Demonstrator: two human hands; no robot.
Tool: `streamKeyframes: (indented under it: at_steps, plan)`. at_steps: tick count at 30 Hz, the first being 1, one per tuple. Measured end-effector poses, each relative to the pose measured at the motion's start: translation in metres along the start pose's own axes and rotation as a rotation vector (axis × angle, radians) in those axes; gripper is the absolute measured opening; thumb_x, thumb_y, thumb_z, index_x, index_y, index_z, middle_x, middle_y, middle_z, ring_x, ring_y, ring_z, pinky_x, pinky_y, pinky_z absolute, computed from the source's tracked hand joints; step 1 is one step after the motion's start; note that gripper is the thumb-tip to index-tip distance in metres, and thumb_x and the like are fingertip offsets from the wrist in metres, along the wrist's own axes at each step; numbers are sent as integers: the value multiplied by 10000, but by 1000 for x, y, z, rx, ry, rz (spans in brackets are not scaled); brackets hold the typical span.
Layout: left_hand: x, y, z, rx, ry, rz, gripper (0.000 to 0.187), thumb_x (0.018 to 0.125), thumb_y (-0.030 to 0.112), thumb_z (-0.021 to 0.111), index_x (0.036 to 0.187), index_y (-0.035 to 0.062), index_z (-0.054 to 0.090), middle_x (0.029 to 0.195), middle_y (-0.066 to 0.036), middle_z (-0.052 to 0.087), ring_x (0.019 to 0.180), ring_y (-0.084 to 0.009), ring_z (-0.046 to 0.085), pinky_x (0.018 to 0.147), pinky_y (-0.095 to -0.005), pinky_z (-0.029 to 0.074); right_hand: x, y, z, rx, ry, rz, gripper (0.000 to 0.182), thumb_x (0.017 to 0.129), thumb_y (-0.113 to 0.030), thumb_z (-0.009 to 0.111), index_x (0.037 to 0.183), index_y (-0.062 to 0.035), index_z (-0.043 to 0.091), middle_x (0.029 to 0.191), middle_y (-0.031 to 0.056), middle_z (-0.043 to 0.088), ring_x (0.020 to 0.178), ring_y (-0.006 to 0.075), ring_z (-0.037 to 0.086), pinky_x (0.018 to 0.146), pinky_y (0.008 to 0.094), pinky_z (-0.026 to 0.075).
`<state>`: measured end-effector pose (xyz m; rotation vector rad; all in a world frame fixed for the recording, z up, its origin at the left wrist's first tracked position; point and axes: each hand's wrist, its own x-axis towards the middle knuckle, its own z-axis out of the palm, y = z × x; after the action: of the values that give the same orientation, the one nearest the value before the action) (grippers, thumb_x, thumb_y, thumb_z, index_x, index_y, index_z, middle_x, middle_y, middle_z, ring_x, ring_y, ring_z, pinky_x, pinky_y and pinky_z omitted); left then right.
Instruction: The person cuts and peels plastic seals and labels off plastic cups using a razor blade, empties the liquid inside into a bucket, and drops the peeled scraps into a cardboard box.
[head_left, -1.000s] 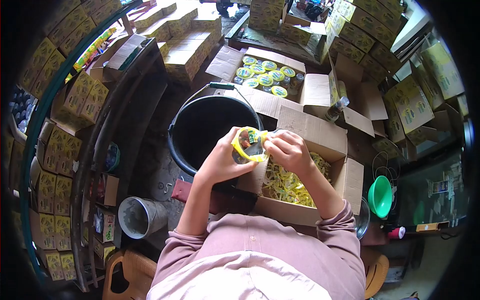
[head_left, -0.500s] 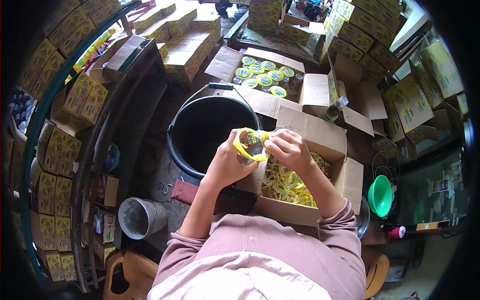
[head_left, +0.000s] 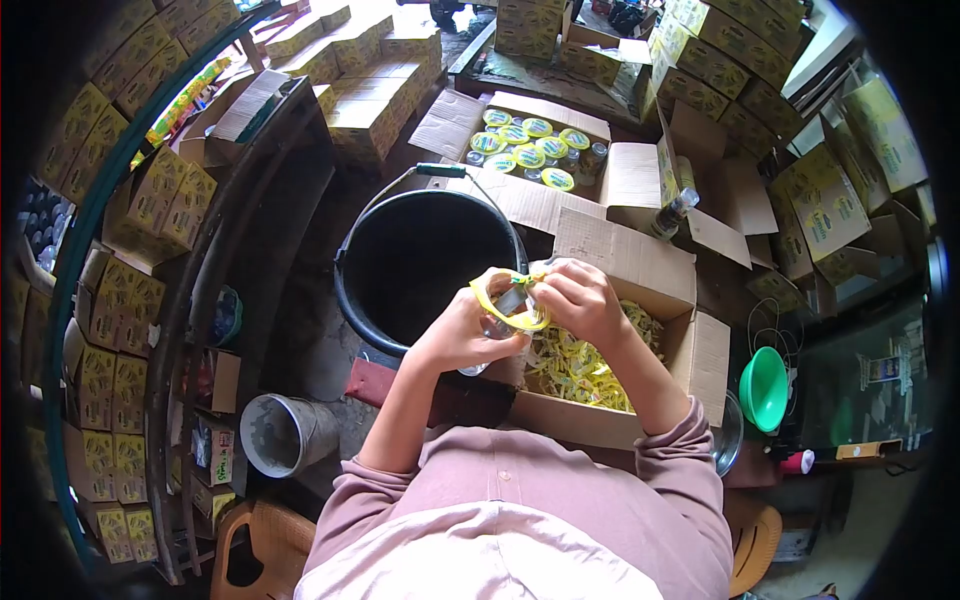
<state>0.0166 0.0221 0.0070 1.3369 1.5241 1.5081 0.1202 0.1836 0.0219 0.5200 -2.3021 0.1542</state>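
Note:
In front of my chest, just over the near edge of a carton, my left hand (head_left: 460, 330) is wrapped round a clear container (head_left: 492, 326). A yellow printed label (head_left: 522, 320) curves in a band around its upper part. My right hand (head_left: 578, 297) pinches the label's far right edge, its fingertips close together. The container's lower part is mostly hidden by my left palm. Below my right forearm sits the open carton (head_left: 682, 375), filled with a heap of yellow label strips (head_left: 580, 365). A black bucket (head_left: 350, 300) stands just left of my hands.
Beyond the strips, an open carton (head_left: 625, 180) holds several bottles with yellow round tops. A dark-capped bottle (head_left: 675, 213) leans beside it. A grey bucket (head_left: 270, 435) is at left, a green bowl (head_left: 764, 390) at right. Stacked yellow boxes (head_left: 375, 100) stand around.
The container has turned in my left hand, so its printed face shows less and more of its clear side shows. My right hand keeps its pinch on the label.

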Motion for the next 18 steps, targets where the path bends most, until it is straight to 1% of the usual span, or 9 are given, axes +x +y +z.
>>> streamKeyframes:
  at_steps: [5,8,9,12,13,16,17,18]
  plan:
    - [-2,0,-7,-126,-97,-38,569,628,90,693,1133,-24,456,1029,-69,530,957,-124,501,866,-261,391,-1,0,-1,4,23,-37,177,593,-85,621,745,-45,539,700,23,530,690,163,572,596,289,495]
    - [-5,-2,1,-354,-77,-35,607,640,137,706,1168,-3,439,988,-29,535,879,-87,499,753,-220,436,-2,-2,2,-17,46,-44,171,602,-86,621,747,-46,540,716,22,543,700,158,578,593,284,494]
    - [-7,2,-3,-384,-143,-139,651,663,137,709,1214,7,387,965,-32,548,866,-94,519,749,-238,448,-3,-3,2,-15,44,-47,168,606,-85,621,748,-45,541,723,22,547,707,158,580,592,283,494]
    - [-12,-1,-1,-686,-302,-300,670,684,126,706,1240,16,349,952,-47,561,850,-104,546,736,-256,468,-3,-3,3,-2,63,-56,164,618,-87,624,757,-47,545,739,22,560,716,160,587,588,283,495]
    - [-10,-7,0,-720,-322,-234,668,694,98,699,1243,25,327,932,-70,573,808,-124,575,709,-273,490,-1,-3,3,4,74,-62,163,622,-88,625,760,-47,547,744,21,564,718,161,589,586,283,496]
    - [-8,-27,0,-916,-492,-187,657,681,82,703,1224,24,337,930,-85,576,776,-136,584,685,-278,501,1,-4,1,25,98,-75,150,627,-95,626,749,-45,554,740,22,573,724,165,596,587,284,500]
    - [-7,-31,-1,-928,-476,-182,652,671,78,709,1209,20,345,913,-93,575,740,-147,591,668,-286,507,2,-3,-1,28,117,-63,141,631,-91,631,741,-45,555,730,24,574,716,166,597,589,284,502]
    - [-6,-28,-1,-916,-460,-171,656,670,83,712,1209,19,344,913,-93,574,744,-147,591,666,-286,507,3,-2,-4,32,137,-53,134,634,-87,636,732,-45,556,720,25,575,708,167,599,591,285,503]
